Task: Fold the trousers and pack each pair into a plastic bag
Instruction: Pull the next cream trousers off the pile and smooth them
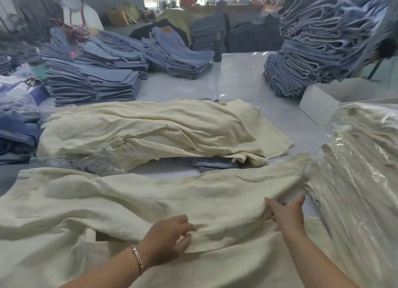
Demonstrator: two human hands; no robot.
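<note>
Left hand (pixel 165 236) — bracelet (pixel 137 259) at the wrist, fingers curled, pinching a fold of the cream trousers (pixel 129 201) near their lower edge. Right hand (pixel 286 212) — fingers closed on an edge of the same cloth, further right, thumb raised.

Cream trousers: spread flat on the tabletop (pixel 237 81) directly before the person, long axis running left to right, one end reaching toward the bagged stack at right. No label or writing legible on them.

Behind them: heap of cream trousers (pixel 140 130), unfolded, also lying crosswise, resting on some blue denim.

Right edge: stack of cream trousers in clear plastic bags (pixel 361 169), glossy; no print readable.

Beyond that: white box (pixel 318 107), open.

Far side: folded jeans stacks (pixel 90 81) at left and centre, one pair showing a brown waistband patch, text unreadable — taller jeans pile (pixel 312 40) at right. Dark bottle (pixel 218 49) upright between them.
</note>
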